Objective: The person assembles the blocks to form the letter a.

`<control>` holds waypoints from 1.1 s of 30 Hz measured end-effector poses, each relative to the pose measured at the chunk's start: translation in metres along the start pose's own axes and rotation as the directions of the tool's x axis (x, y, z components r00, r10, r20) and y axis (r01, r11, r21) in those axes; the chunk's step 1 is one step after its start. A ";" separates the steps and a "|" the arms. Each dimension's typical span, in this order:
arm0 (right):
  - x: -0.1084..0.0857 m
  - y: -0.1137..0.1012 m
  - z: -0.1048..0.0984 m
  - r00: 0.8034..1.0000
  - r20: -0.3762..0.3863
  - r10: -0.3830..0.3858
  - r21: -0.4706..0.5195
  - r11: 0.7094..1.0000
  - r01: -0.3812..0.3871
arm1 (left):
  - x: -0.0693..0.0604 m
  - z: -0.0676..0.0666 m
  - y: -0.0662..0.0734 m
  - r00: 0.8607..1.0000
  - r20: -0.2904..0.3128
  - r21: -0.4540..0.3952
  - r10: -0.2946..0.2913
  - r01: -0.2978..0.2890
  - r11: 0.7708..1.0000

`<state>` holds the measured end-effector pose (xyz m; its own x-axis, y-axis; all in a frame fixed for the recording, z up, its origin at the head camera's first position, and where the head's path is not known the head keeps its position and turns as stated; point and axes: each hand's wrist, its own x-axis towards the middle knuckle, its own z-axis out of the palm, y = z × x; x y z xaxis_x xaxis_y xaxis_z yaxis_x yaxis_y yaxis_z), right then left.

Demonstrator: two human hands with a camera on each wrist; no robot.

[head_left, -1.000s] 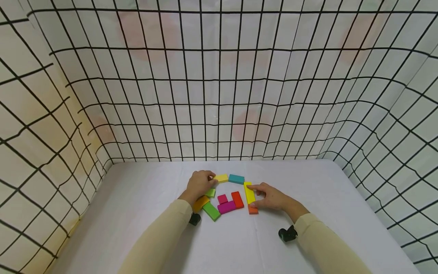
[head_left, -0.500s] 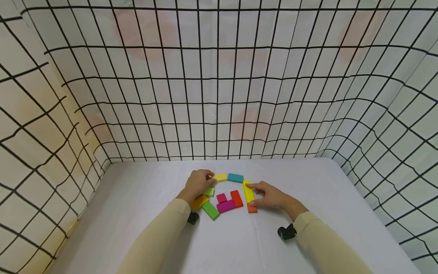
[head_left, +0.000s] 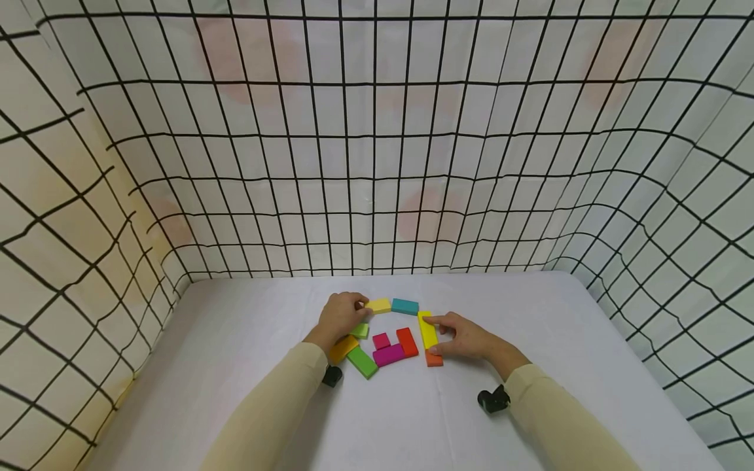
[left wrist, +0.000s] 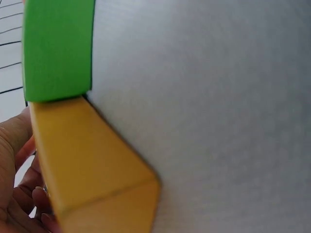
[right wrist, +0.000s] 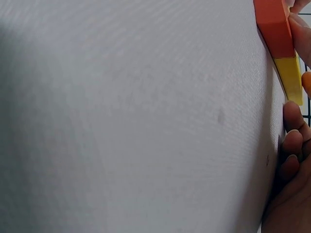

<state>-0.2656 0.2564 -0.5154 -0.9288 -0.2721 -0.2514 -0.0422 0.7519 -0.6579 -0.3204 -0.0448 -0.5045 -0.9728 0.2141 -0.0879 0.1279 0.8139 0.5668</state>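
Note:
Flat coloured toy blocks lie in a rough ring on a white table. My left hand (head_left: pixel 341 316) pinches the left end of a pale yellow block (head_left: pixel 379 305), which meets a teal block (head_left: pixel 405 306). At the ring's right side my right hand (head_left: pixel 469 336) holds a bright yellow block (head_left: pixel 427 332) between index finger and thumb. The thumb is close to the orange-red block (head_left: pixel 434 360) at its near end. Under my left wrist sit an amber block (left wrist: pixel 87 155) and a green block (left wrist: pixel 58 48). The left fingertips are partly hidden in the head view.
Inside the ring are a pink block (head_left: pixel 381 341), a magenta block (head_left: pixel 389 355) and a red block (head_left: pixel 407 342). A light green block (head_left: pixel 360 331) shows beside my left hand. Black wire mesh (head_left: pixel 377 176) surrounds the table's back and sides. Both wrists carry small black cameras (head_left: pixel 493 400).
The head view has shifted slightly. Both hands and the blocks otherwise stay where they were.

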 end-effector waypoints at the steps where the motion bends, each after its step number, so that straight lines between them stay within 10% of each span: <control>1: 0.000 0.000 0.000 1.000 0.000 0.001 0.002 1.000 -0.001 | 0.000 0.000 0.000 1.000 0.000 0.002 0.000 0.000 1.000; 33: -0.001 -0.002 0.001 1.000 -0.002 0.009 -0.010 1.000 -0.009 | -0.006 0.003 0.007 0.992 -0.085 0.161 0.094 -0.079 0.984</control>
<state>-0.2645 0.2550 -0.5145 -0.9299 -0.2640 -0.2560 -0.0372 0.7602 -0.6486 -0.3128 -0.0391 -0.5023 -0.9694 0.2427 0.0357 0.2339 0.8707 0.4327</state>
